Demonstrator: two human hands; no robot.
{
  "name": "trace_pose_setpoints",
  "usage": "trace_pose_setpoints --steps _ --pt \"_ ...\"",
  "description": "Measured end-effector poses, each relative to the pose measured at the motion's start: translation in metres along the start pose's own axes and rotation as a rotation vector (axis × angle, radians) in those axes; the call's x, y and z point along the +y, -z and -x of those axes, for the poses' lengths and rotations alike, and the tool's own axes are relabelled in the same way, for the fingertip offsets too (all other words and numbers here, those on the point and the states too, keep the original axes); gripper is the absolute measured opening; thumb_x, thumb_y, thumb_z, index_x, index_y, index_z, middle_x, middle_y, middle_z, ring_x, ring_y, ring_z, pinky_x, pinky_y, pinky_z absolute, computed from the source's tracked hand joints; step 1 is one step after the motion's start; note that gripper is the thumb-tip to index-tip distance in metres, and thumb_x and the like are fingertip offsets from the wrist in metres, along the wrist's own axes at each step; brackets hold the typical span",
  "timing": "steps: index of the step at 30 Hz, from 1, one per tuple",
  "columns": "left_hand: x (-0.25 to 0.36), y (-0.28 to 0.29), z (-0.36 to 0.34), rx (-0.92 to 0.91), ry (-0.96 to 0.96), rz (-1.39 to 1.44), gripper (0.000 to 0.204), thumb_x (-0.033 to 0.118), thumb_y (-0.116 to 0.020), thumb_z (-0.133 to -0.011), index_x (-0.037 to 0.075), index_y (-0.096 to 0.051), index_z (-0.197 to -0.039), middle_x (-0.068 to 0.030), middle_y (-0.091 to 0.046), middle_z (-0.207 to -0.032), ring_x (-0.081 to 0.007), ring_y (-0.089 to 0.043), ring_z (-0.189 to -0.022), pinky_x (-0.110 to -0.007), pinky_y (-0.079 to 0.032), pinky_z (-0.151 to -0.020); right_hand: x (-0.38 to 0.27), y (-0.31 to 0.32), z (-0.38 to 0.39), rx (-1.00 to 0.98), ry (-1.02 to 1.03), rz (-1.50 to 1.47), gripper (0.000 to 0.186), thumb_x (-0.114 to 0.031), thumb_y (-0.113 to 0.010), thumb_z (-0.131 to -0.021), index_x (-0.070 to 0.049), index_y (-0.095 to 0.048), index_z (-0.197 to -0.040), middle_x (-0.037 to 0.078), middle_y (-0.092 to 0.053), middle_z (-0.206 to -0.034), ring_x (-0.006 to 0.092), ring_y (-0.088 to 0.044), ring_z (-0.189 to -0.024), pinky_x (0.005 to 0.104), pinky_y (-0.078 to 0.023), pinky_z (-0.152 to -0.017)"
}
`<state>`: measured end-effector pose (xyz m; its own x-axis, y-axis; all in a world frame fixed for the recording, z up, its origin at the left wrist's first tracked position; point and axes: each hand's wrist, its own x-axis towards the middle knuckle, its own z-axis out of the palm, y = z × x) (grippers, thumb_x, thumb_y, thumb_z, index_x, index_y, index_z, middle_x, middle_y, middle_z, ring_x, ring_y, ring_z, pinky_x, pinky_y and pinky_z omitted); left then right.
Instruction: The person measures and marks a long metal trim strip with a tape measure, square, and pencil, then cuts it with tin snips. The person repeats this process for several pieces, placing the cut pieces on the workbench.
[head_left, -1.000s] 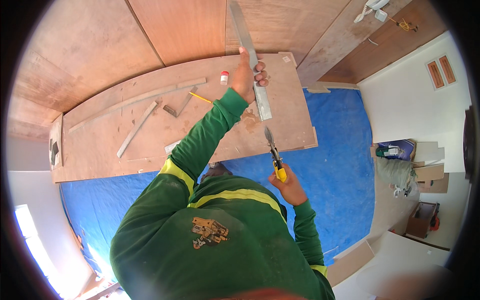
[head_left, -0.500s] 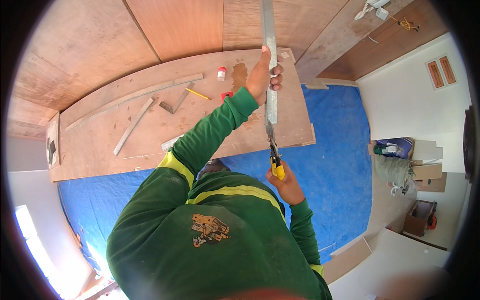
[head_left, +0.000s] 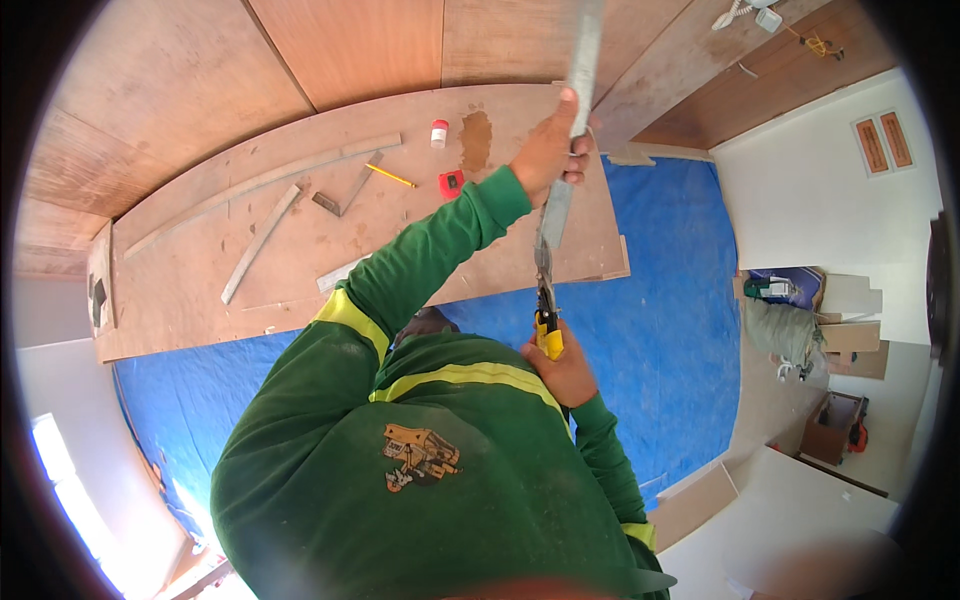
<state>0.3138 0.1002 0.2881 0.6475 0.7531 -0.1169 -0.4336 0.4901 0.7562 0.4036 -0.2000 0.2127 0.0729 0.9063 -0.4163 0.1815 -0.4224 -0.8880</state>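
Note:
My left hand point(head_left: 548, 150) is closed round a long galvanised metal strip point(head_left: 586, 65), which slants up past the far edge of the plywood table. The lower end of the strip reaches down to the blades of a pair of tin snips point(head_left: 545, 290) with yellow handles. Those handles are gripped in my right hand point(head_left: 567, 372), held low near my body, over the blue sheet. The blades sit against the strip's lower end; how far they are closed is too small to tell.
On the plywood table point(head_left: 300, 310) lie a red tape measure point(head_left: 451, 184), a yellow pencil point(head_left: 390, 176), a try square point(head_left: 350, 190), a red-lidded white jar point(head_left: 439, 134) and metal strips point(head_left: 262, 243). A blue sheet point(head_left: 670, 300) covers the floor. Bags and boxes point(head_left: 785, 320) stand at right.
The strip has tilted, its upper end swinging right, and my left hand has moved right with it. My right hand and the snips have shifted only slightly. More of the tape measure shows.

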Motion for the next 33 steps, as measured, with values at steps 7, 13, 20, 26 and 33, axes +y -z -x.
trace_pose_setpoints --steps 7,13,20,26,33 --pt "-0.021 -0.009 -0.013 -0.013 0.046 -0.087 0.079 0.087 -0.043 -0.1 0.01 -0.055 -0.114 0.0047 -0.039 -0.078 -0.0082 -0.034 -0.063 -0.026 -0.034 -0.056 0.033 -0.014 -0.011 0.056 0.037 -0.04 0.02 -0.011 -0.072 -0.099 -0.004 -0.059 -0.113 0.002 -0.059 -0.09 0.0121 -0.057 -0.082 0.0315 -0.05 -0.075" --pt "-0.045 -0.002 -0.023 -0.011 -0.025 -0.161 0.08 0.086 -0.046 -0.1 0.009 -0.058 -0.118 0.0059 -0.04 -0.077 -0.0073 -0.04 -0.064 -0.027 -0.038 -0.056 0.072 -0.024 -0.028 0.151 0.026 -0.091 0.01 -0.006 -0.068 -0.096 -0.005 -0.059 -0.1 0.001 -0.057 -0.081 0.0106 -0.053 -0.073 0.0323 -0.046 -0.065" --pt "-0.097 0.017 0.009 -0.097 -0.342 -1.014 0.066 0.072 -0.049 -0.108 0.01 -0.064 -0.124 -0.0161 -0.065 -0.085 -0.0313 -0.066 -0.081 -0.046 -0.053 -0.075 0.105 -0.006 -0.038 -0.021 -0.064 0.185 0.02 -0.017 -0.073 -0.094 -0.001 -0.062 -0.098 0.013 -0.065 -0.084 0.0255 -0.061 -0.075 0.0416 -0.051 -0.071" --pt "-0.073 0.075 0.001 0.165 -0.251 -0.813 0.061 0.07 -0.05 -0.108 0.011 -0.062 -0.117 -0.0104 -0.064 -0.086 -0.0278 -0.064 -0.075 -0.041 -0.05 -0.07 0.091 0.001 -0.01 0.029 -0.182 0.341 0.041 -0.03 -0.077 -0.095 0.0 -0.059 -0.117 0.028 -0.068 -0.092 0.0505 -0.066 -0.09 0.0526 -0.053 -0.08" --pt "-0.031 0.083 0.007 0.39 -0.18 -0.215 0.056 0.07 -0.063 -0.103 0.014 -0.055 -0.109 0.0048 -0.045 -0.083 -0.005 -0.042 -0.064 -0.025 -0.036 -0.055 0.061 0.005 -0.014 0.2 0.166 0.499 0.064 -0.03 -0.081 -0.093 0.0 -0.049 -0.139 0.032 -0.064 -0.125 0.0535 -0.062 -0.116 0.0577 -0.052 -0.094"
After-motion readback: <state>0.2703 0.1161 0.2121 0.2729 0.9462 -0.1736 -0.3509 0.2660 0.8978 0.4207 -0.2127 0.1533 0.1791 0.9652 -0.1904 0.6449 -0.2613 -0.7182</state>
